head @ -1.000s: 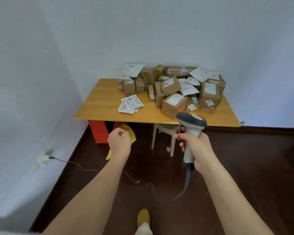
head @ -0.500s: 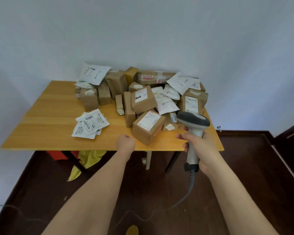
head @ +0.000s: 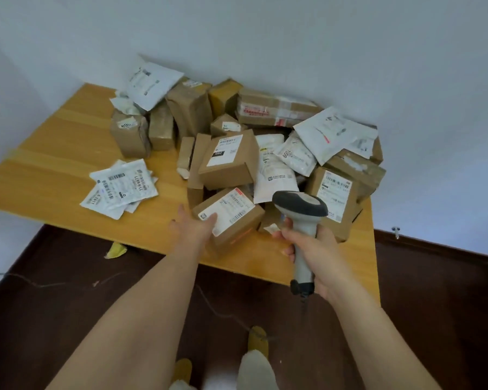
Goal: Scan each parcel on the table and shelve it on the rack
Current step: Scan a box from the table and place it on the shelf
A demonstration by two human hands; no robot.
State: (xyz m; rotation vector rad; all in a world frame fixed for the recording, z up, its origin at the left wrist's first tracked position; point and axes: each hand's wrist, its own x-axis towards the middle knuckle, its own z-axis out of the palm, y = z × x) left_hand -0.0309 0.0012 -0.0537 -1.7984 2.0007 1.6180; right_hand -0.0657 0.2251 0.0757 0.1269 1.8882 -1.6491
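Nearest the tabletop's (head: 54,153) front edge lies a brown cardboard parcel (head: 231,218) with a white barcode label on top — the left hand (head: 190,228) reaches onto its near-left corner, thumb spread out to the side, fingers laid straight against the box rather than wrapped round it. Just right of it, the right hand (head: 319,254) has its grip curled tight round the handle of a grey barcode scanner (head: 300,209), whose dark head sits above the parcel's right end. Behind, a heap of boxes and white mailer bags (head: 330,133) covers the back; flat white pouches (head: 121,187) lie apart at left — dark floor (head: 434,291) below
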